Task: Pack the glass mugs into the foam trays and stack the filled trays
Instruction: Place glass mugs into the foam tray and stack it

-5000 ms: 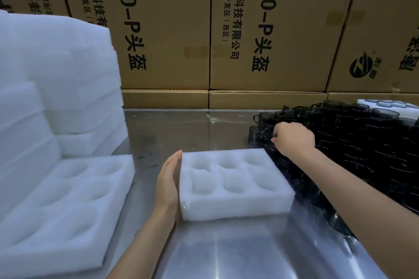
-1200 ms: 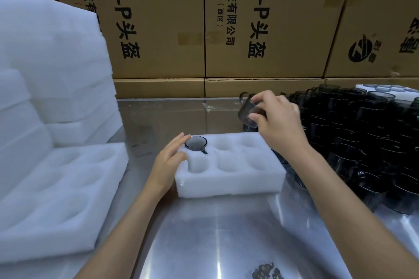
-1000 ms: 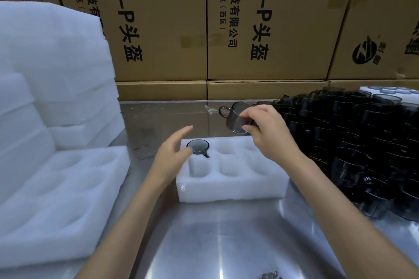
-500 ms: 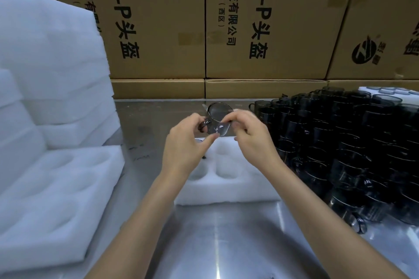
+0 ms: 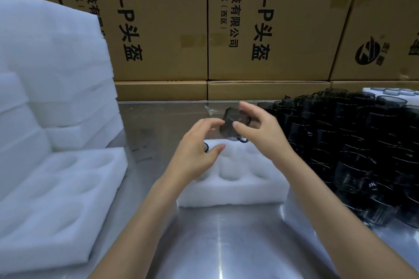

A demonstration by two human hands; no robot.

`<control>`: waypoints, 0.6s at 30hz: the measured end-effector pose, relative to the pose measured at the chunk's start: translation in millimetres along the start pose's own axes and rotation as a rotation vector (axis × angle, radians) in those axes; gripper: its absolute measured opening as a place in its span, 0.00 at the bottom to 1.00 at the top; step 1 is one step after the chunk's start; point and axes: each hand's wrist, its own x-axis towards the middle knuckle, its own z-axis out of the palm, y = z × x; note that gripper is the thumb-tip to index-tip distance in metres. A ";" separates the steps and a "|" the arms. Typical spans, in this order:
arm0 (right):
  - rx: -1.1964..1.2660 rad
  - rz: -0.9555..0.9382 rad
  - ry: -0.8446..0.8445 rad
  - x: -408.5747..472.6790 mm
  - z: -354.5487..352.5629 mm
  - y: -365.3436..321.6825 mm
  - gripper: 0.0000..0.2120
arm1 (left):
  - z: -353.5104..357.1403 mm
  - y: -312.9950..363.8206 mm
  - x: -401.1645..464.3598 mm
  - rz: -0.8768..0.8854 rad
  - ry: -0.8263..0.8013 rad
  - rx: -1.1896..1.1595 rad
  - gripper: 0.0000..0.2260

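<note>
A: Glass-wise, fetched a second mug [image 5: 229,128] from the dark pile [image 5: 362,142] on the right and carried it over the foam tray [image 5: 238,192] within the last second or so.

B: Passed it through both hands on the way?

A: Did, half a second back, when pinched from both sides. Eased off with the left hand [image 5: 195,154] since. Spread its fingers, loosely curved, just beside the second mug and gripping nothing. Could not tell whether touched with the index tip or held barely apart.

B: And gripped with the right hand [image 5: 265,133]?

A: Yes. Clamped between thumb and fingers, tilted, with what looked like the handle turned downward. Hovered above the tray's far row, clear of the foam.

B: Meant what for the packing?

A: Early going, judged from the pockets. Seated only the first mug [image 5: 205,147] so far, in the far-left pocket, and hid most of it behind the left hand. Left the other pockets bare. Probably turned the second mug to line up the handle before lowering into the next far-row pocket. Needed a full tray before any stacking.
</note>
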 end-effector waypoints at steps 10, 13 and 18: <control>-0.156 0.017 -0.159 -4.5 18.2 13.9 0.29 | 7.9 -11.0 -0.7 -0.152 -0.161 0.163 0.24; -0.272 -0.009 -0.153 -5.9 19.4 14.5 0.28 | 8.1 -12.0 -0.3 -0.168 -0.163 0.158 0.24; -0.298 0.039 -0.181 -7.3 17.9 17.5 0.28 | 11.2 -13.7 -2.9 -0.137 -0.173 0.232 0.24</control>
